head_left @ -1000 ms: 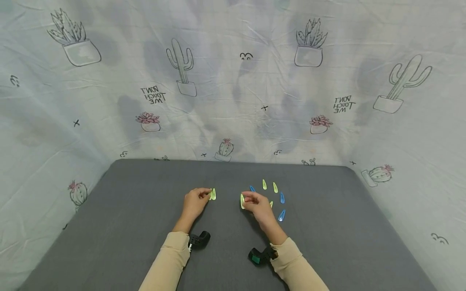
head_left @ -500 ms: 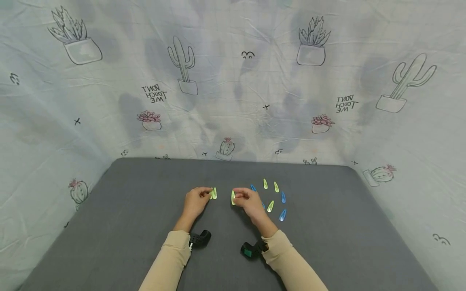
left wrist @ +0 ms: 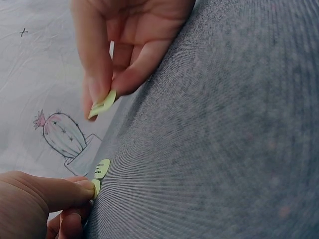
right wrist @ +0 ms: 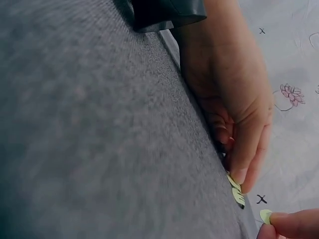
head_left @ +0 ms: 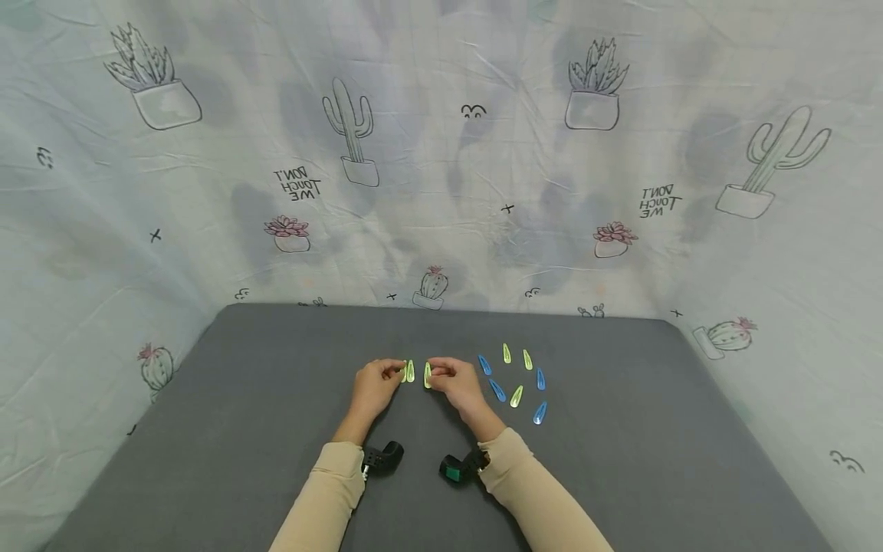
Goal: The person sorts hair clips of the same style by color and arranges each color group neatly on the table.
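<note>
The left hand [head_left: 373,388] pinches a yellow-green clip [left wrist: 96,189] and the right hand [head_left: 461,386] a second clip [head_left: 428,376], fingertips [left wrist: 86,186] partly covering both.

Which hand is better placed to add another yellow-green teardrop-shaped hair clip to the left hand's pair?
Probably the right hand: it pinches a yellow-green teardrop-shaped hair clip just right of the pair of clips. The left hand is occupied, pinching one of them.
</note>
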